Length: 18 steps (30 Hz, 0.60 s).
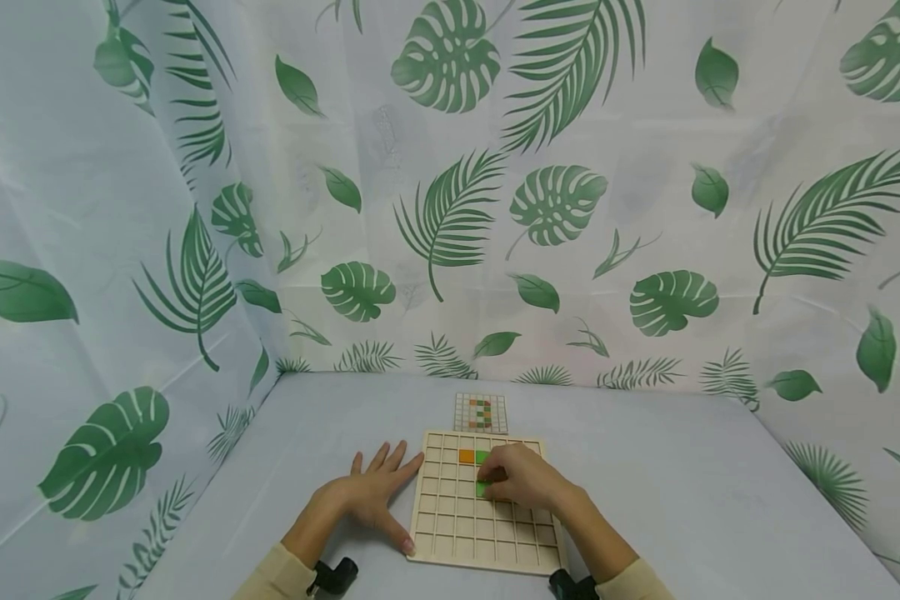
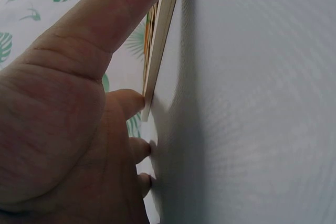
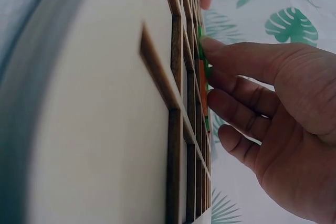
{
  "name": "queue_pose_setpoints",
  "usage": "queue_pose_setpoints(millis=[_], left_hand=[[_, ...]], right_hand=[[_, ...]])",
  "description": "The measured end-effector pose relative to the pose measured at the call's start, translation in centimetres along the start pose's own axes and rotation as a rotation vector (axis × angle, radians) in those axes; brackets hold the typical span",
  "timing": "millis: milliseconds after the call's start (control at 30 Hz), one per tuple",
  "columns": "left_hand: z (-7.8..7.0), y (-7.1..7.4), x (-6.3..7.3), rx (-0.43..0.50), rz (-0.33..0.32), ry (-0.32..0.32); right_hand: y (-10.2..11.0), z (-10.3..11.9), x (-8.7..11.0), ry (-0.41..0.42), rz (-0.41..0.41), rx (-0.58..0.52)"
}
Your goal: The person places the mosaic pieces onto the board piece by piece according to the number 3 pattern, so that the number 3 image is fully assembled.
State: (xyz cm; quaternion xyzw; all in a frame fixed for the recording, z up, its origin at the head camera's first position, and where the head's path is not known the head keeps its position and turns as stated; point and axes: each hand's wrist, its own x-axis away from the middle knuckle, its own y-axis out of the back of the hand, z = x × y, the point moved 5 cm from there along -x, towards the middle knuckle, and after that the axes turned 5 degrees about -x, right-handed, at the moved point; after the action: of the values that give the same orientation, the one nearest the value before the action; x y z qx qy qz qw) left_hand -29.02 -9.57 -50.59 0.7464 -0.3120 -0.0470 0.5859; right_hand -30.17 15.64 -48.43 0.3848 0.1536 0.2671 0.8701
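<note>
A square wooden grid board (image 1: 450, 528) lies on the table in the head view. My left hand (image 1: 375, 493) rests at its left side with fingers spread, the thumb touching the near left corner and the index finger along the left edge. Over the board's upper middle, my right hand (image 1: 527, 477) has thumb and fingers bent together at a green tile (image 1: 482, 490), seeming to pinch it at a cell. An orange tile (image 1: 467, 457) and another green tile (image 1: 482, 457) sit in a row farther up. The right wrist view shows an orange tile (image 3: 203, 85) beside the fingertips, partly hidden.
Beyond the board's far edge lies a small grid card (image 1: 461, 412) printed with orange, green and red squares. A white table cover (image 1: 667, 492) surrounds the board. Leaf-patterned white cloth (image 1: 622, 200) hangs behind and at the sides.
</note>
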Motion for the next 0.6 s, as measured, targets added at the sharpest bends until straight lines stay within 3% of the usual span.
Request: queue_pose_setpoints(millis=[433, 600], left_hand=[[0.0, 0.0, -0.1, -0.004, -0.002, 0.0], [0.0, -0.1, -0.1, -0.009, -0.001, 0.004]], right_hand=[[0.3, 0.1, 0.2, 0.012, 0.009, 0.008], [1.4, -0.1, 0.3, 0.0, -0.039, -0.015]])
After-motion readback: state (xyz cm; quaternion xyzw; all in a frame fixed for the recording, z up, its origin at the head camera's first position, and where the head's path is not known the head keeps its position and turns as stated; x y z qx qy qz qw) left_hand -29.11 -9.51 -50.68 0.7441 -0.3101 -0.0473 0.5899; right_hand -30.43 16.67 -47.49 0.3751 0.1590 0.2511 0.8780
